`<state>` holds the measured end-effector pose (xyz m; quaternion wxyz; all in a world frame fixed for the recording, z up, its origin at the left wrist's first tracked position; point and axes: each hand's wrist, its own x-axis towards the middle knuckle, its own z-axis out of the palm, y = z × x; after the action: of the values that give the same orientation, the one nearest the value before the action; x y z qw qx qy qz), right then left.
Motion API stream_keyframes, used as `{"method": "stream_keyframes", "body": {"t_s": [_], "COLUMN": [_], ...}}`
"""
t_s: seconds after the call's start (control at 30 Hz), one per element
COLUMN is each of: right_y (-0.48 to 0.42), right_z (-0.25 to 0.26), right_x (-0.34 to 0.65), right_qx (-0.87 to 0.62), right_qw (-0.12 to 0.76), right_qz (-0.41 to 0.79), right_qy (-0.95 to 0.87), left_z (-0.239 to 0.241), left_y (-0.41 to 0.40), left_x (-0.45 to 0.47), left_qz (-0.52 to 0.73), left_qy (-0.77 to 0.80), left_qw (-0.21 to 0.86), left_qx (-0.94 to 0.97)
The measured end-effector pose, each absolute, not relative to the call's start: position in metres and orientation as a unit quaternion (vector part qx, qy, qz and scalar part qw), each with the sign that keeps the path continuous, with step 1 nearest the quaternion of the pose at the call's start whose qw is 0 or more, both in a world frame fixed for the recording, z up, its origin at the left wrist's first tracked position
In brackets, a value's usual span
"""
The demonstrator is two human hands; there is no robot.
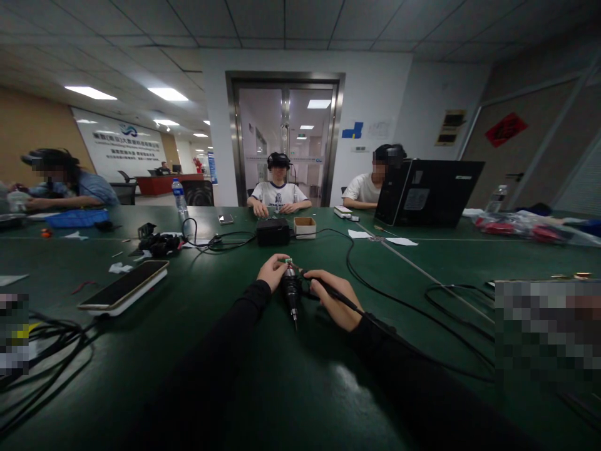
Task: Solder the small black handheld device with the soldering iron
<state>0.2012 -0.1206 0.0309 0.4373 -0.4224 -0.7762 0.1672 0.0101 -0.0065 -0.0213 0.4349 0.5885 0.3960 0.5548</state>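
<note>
My left hand [273, 273] is closed, thumb and fingers at a small green circuit board [288, 260] with a bit of red by it. The board sits at the far end of a black, tapered tool [292, 289], which lies on the table with its thin metal tip pointing towards me. To the right of that tool, my right hand [335, 297] is wrapped round a black pen-like corded tool [335, 293]. Its front end reaches towards the board; whether it touches is too small to tell. Its cord runs back along my right sleeve.
A black box [273, 232] with cables and a small open carton [305, 227] stand ahead. A phone [126, 287] lies left, near a cable bundle [51, 344]. A large black computer case [427, 193] stands back right. Co-workers sit around the green table [225, 401].
</note>
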Motion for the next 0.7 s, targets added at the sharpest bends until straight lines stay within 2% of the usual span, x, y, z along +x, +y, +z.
{"method": "stream_keyframes", "body": {"t_s": [0.7], "right_y": [-0.1198], "right_z": [0.0327], "right_x": [0.2039], "right_qx": [-0.435], "right_qw": [0.435], "right_qz": [0.149], "right_qy": [-0.774], "left_z": [-0.0218], "left_y": [-0.0048], "left_x": [0.0092], "left_qz": [0.55], "left_qy": [0.415], "left_qw": [0.423], "left_qx": [0.588]}}
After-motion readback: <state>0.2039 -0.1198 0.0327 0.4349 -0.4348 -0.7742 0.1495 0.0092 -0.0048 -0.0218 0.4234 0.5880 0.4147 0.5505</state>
